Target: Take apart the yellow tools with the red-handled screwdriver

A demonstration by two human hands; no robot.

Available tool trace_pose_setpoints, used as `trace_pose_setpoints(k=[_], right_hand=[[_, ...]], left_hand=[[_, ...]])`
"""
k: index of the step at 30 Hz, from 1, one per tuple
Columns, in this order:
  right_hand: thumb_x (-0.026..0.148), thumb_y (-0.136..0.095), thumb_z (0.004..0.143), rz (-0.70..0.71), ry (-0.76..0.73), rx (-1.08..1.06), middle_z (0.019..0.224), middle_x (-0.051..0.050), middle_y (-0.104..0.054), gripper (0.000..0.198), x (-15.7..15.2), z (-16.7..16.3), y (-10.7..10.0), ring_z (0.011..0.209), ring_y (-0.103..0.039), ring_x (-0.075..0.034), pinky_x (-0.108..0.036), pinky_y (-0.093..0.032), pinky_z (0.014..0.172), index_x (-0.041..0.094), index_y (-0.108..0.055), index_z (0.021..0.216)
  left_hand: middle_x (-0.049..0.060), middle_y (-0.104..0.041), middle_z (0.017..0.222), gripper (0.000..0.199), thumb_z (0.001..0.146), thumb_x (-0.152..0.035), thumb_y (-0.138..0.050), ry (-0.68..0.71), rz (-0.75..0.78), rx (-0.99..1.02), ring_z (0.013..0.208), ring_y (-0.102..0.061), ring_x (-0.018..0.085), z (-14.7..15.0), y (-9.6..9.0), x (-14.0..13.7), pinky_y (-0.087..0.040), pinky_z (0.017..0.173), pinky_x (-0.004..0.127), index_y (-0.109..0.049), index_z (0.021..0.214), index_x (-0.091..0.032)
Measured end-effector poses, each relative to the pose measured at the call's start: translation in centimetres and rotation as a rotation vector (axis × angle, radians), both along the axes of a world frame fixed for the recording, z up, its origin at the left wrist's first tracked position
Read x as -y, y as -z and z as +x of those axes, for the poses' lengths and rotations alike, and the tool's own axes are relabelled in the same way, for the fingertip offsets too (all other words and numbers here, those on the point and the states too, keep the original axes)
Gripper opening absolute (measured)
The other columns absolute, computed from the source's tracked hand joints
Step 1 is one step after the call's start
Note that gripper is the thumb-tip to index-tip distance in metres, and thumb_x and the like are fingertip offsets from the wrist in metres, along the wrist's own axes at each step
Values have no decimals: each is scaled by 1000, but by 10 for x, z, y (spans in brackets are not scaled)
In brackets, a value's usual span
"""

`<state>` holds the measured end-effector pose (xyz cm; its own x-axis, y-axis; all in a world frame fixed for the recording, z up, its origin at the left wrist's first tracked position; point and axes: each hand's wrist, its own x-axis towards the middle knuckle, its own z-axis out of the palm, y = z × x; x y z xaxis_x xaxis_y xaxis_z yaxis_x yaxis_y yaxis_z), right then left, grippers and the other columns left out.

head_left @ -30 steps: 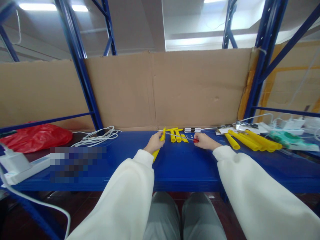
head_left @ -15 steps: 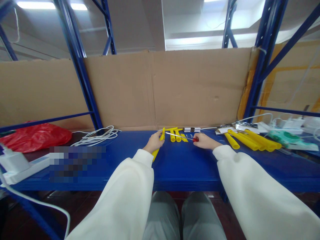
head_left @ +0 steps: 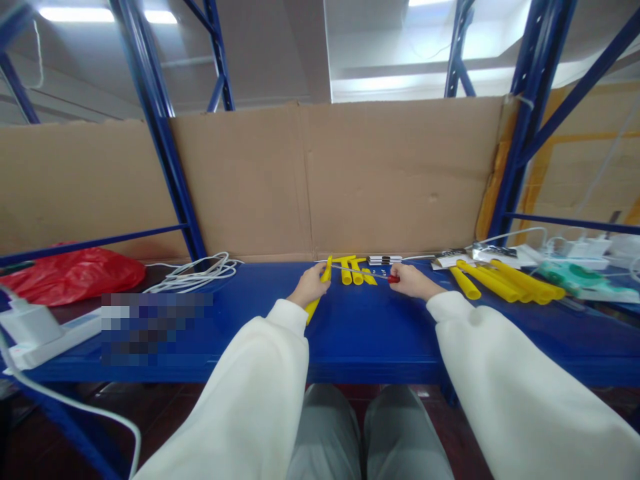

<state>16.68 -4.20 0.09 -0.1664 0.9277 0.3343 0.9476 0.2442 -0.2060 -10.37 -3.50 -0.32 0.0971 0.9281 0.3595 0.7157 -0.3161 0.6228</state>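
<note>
My left hand (head_left: 311, 285) is closed around a yellow plastic piece with a tubular handle (head_left: 313, 309), held tilted above the blue tabletop. In my right hand (head_left: 413, 280) is a screwdriver (head_left: 393, 279), its red handle gripped and its long metal shaft pointing left. The shaft's tip reaches the upper part of the yellow piece; the exact contact is too small to make out. Behind the shaft lie several yellow parts (head_left: 357, 275), partly crossed by it. Small pale bits (head_left: 379, 272) rest just to their right.
Several yellow tubes (head_left: 510, 283) lie at the right beside a green and white packet (head_left: 575, 279). A small black-and-white stack (head_left: 384, 260) sits at the back. Coiled white cable (head_left: 210, 270), a red plastic bag (head_left: 75, 273) and a power strip (head_left: 45, 343) occupy the left. Cardboard (head_left: 240, 187) stands behind.
My right hand and the screwdriver have shifted very slightly to the right. My left hand keeps its hold on the yellow piece, nearly in the same place.
</note>
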Motion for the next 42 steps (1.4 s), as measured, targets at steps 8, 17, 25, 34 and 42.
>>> trace_pose_setpoints(k=[8, 17, 25, 34, 42], right_hand=[[14, -64, 75, -30, -34, 56, 79, -6, -73, 5, 2, -1, -2, 73, -65, -19, -24, -43, 65, 19, -64, 75], [12, -63, 78, -35, -54, -15, 84, -6, -74, 11, -2, -1, 3, 76, -66, -18, -23, -45, 68, 19, -66, 85], [13, -64, 76, -24, -32, 23, 78, -4, -73, 8, 3, -1, 0, 72, -66, -18, -23, -43, 63, 20, -65, 78], [12, -64, 73, -32, -49, 60, 76, -3, -69, 11, 2, 0, -1, 68, -60, -16, -23, -40, 61, 21, -57, 74], [14, -64, 73, -66, -54, 34, 82, -5, -71, 10, -1, -1, 1, 73, -63, -17, -23, -41, 64, 19, -62, 81]], left_hand=[[14, -67, 132, 56, 82, -5, -64, -2, -20, 7, 86, -75, 19, 1, 0, 2, -59, 82, 29, -59, 136, -14], [13, -70, 129, 55, 79, -6, -67, 4, 19, -5, 94, -74, 21, -1, 3, -3, -58, 84, 30, -62, 133, -16], [13, -68, 132, 52, 81, -6, -66, -15, 0, 0, 99, -74, 22, 1, 2, -2, -58, 86, 30, -61, 132, -16], [13, -68, 133, 59, 80, -6, -68, -15, 5, 17, 100, -74, 22, 0, 2, -1, -58, 86, 29, -58, 137, -18], [15, -66, 136, 50, 82, -7, -65, -5, -13, 3, 99, -74, 22, 1, 0, 0, -57, 85, 29, -60, 132, -14]])
